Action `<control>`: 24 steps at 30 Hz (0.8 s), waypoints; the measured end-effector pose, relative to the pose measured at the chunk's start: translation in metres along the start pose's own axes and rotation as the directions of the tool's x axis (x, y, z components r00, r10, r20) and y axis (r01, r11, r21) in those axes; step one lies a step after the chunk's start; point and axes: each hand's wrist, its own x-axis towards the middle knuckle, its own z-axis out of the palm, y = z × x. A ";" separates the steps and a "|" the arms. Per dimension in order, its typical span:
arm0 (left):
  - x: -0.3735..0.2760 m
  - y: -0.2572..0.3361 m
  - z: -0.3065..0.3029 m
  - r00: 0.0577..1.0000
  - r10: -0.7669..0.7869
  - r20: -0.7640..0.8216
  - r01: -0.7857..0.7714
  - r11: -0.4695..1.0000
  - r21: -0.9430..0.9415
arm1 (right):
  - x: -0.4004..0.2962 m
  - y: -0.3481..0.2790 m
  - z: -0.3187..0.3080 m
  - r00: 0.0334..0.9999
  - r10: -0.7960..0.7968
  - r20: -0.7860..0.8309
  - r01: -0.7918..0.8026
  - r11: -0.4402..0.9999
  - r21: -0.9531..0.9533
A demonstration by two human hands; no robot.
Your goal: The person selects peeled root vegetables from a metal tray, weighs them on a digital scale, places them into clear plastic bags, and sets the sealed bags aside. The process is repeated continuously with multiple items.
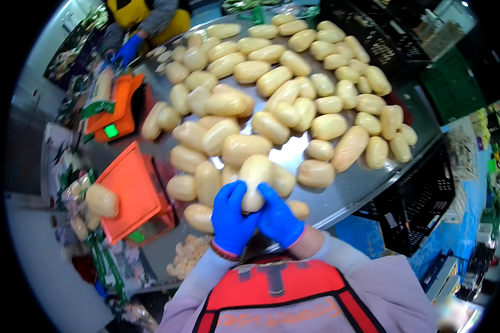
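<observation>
My left hand (233, 220) and my right hand (281, 218), both in blue gloves, hold one pale, glossy root vegetable (255, 179) between them, just above the near side of a metal table (325, 204). It is stout and rounded, and looks like a peeled lotus root segment. My fingers wrap around its near end and cover part of it. Many similar root segments (246, 149) lie beyond and around my hands, some piled on others. A smaller piece (199, 217) rests just left of my left hand, and another (298, 209) shows behind my right hand.
Two orange weighing scales (135, 193) stand at left; a root segment (103, 201) sits by the nearer one. Pale trimmings (187, 256) lie near my left forearm. Black plastic crates (416, 204) stand at right. Across the table, another person's gloved hand (129, 50) is near a bagged item.
</observation>
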 end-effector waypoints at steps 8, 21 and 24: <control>-0.001 -0.012 -0.007 0.996 -0.095 -0.001 0.091 0.963 -0.255 | 0.012 -0.134 0.029 0.947 -0.256 0.192 0.314 0.864 -0.393; -0.027 -0.044 -0.001 0.920 -0.379 0.103 0.389 0.844 -0.368 | 0.072 -0.454 0.017 0.584 -0.735 0.343 0.443 -0.065 -0.894; -0.024 -0.050 0.005 0.938 -0.341 0.064 0.345 0.897 -0.276 | 0.067 -0.449 -0.038 0.519 -0.742 0.423 0.070 -0.457 -0.887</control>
